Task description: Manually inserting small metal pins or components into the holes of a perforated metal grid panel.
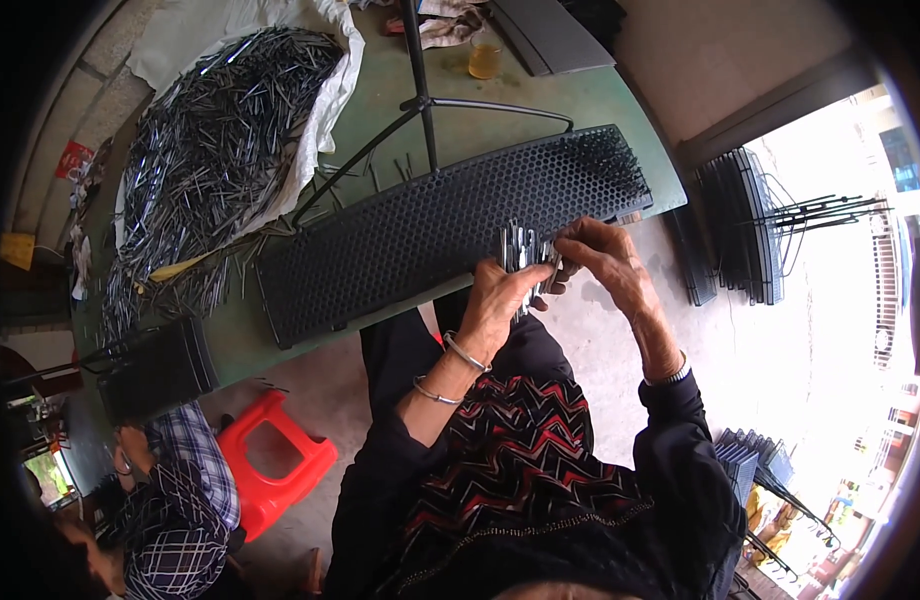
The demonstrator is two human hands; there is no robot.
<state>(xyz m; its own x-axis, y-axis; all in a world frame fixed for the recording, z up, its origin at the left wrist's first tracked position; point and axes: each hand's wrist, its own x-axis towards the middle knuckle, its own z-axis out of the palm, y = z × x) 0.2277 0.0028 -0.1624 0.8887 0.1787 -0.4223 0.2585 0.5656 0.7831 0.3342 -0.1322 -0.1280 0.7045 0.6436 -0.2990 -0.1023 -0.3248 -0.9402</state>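
Observation:
A bundle of thin, shiny dark strips (520, 243) stands roughly upright in my left hand (498, 302), its fingers wrapped round it. My right hand (612, 264) meets the bundle's right side, thumb and fingers pinched on strips there; the exact number between them is hidden. Both hands are at the near edge of a long black panel (400, 235) full of honeycomb holes. Short dark strips (608, 162) stick up from the panel's far right end. Black metal rods (427, 108) rise behind the panel and meet at a joint.
A large heap of strips (230, 125) lies on a white sack (338, 90) on the green table (370, 90). A glass of yellowish liquid (485, 58) stands farther back. Below left are a red stool (320, 460) and a co-worker's plaid sleeve (185, 555). Black panels (745, 225) stand at right.

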